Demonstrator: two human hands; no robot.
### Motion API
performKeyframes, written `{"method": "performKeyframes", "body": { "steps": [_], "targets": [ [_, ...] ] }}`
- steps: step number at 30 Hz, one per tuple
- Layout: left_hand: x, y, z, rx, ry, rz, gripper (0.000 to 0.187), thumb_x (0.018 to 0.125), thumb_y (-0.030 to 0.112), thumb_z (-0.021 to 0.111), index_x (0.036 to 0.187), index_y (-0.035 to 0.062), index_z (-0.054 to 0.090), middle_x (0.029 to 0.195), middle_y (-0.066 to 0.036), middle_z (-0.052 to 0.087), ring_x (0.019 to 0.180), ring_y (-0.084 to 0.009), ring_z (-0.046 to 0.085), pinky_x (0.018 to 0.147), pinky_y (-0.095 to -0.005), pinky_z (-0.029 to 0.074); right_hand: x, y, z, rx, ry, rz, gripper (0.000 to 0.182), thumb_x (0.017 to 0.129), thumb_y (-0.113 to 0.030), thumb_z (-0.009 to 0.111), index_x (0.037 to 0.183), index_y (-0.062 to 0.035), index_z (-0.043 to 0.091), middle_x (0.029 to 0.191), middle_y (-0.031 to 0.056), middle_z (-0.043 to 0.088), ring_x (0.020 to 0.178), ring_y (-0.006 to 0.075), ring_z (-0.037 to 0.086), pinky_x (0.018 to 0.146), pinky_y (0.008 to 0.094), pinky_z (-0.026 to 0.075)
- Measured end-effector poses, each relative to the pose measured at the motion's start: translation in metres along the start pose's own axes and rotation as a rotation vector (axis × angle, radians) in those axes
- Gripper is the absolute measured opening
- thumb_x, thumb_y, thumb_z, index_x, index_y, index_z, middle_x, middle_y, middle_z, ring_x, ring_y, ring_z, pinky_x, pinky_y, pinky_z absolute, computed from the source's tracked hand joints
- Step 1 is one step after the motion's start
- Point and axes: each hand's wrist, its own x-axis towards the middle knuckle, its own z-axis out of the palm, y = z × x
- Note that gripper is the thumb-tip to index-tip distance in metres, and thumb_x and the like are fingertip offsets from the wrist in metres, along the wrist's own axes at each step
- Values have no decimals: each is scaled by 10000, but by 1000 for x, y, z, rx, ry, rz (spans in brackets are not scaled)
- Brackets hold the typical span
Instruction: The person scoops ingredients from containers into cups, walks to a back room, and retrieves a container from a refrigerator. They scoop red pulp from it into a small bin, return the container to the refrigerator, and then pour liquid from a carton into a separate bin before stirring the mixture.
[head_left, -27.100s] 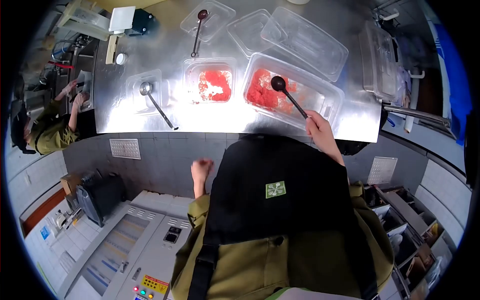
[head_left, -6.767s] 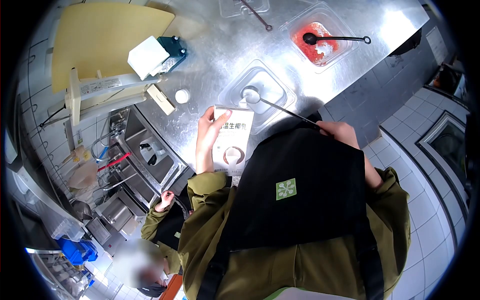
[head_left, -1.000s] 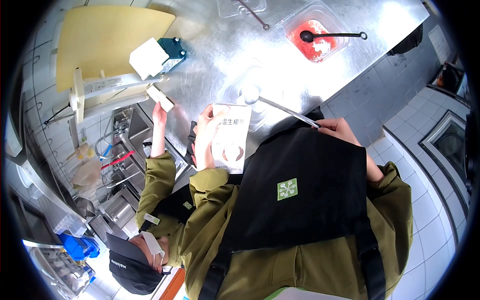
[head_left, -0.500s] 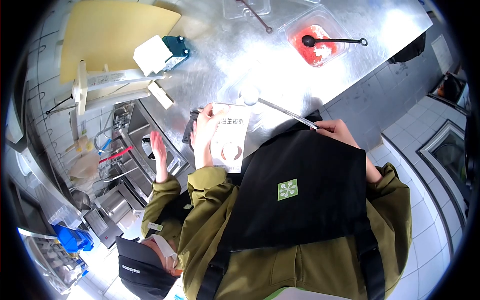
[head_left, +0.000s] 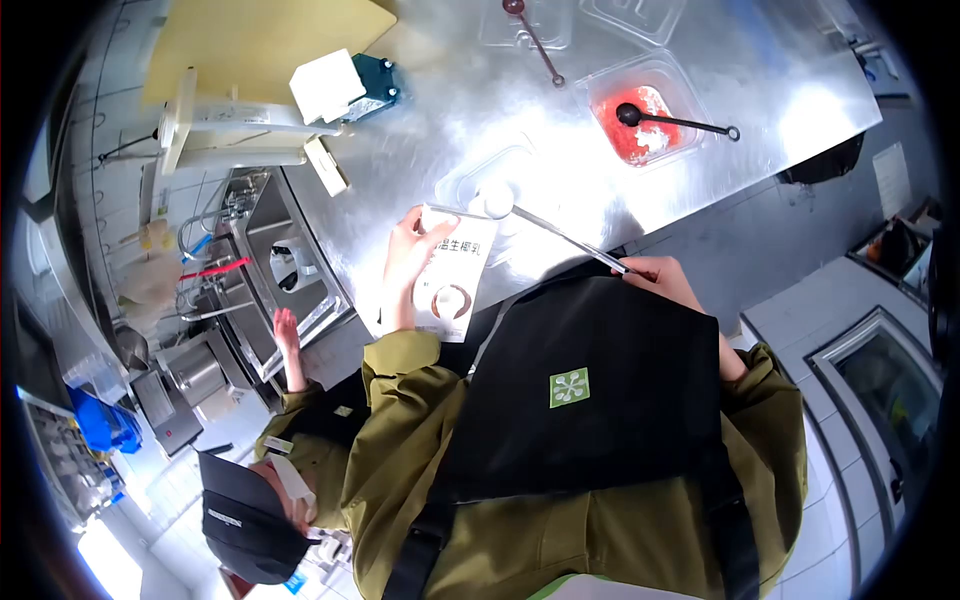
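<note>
A white coconut milk carton (head_left: 455, 275), printed with Chinese characters and a coconut picture, is gripped along its left side by my left hand (head_left: 408, 258). Its top edge is beside the bowl of a ladle. My right hand (head_left: 662, 278) is closed round the end of that ladle's long metal handle (head_left: 568, 240), which slants down to the right. White shows in the bowl, which lies over a clear plastic container (head_left: 462, 178) on the steel counter. Glare washes out much of this container.
On the steel counter (head_left: 420, 130) stands a clear tub (head_left: 690, 92) of red and white food with a black spoon (head_left: 685, 122) across it. A dark green and white box (head_left: 372, 90) is at the upper left. To the left, a co-worker (head_left: 290, 345) stands near the sinks (head_left: 270, 215).
My view has shifted, so the counter items sit lower and further right. The co-worker appears further left and apart from my left arm. Both my hands keep their holds.
</note>
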Motion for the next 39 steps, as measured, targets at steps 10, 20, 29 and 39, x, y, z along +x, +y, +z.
{"method": "performKeyframes", "body": {
  "steps": [10, 20, 29, 39],
  "targets": [
    [-25, -1, 7, 55, 62, 209, 447, 663, 237, 752, 983, -20, 574, 821, -84, 638, 740, -120, 604, 661, -242, 471, 7, -20, -14, -736, 9, -419, 236, 764, -107, 530, 986, -45, 584, 639, 93, 543, 580, 244, 582, 523, 353, 442],
    [-77, -62, 21, -268, 341, 467, 683, 621, 333, 753, 1121, -42, 478, 1021, -113, 538, 955, -189, 525, 829, -315, 417, 41, -49, -25, -1346, 13, -877, 321, 685, -50, 541, 999, -21, 601, 672, 52, 532, 548, 197, 537, 524, 306, 435],
    [-97, -66, 29, -464, 479, 510, 716, 642, 387, 757, 1129, -45, 459, 1000, -97, 534, 928, -171, 530, 807, -301, 424, 39, -50, -22, -950, 24, -428, 203, 774, -85, 537, 936, -23, 642, 641, 151, 567, 563, 237, 579, 520, 305, 431],
    [-74, -35, 12, -269, 290, 141, 395, 708, 207, 732, 975, -47, 588, 810, -114, 650, 736, -135, 620, 668, -261, 486, 34, -14, -23, -280, -167, 66, 182, 811, -45, 553, 955, -7, 656, 590, -51, 480, 547, 23, 389, 494, 187, 313]
  ]
}}
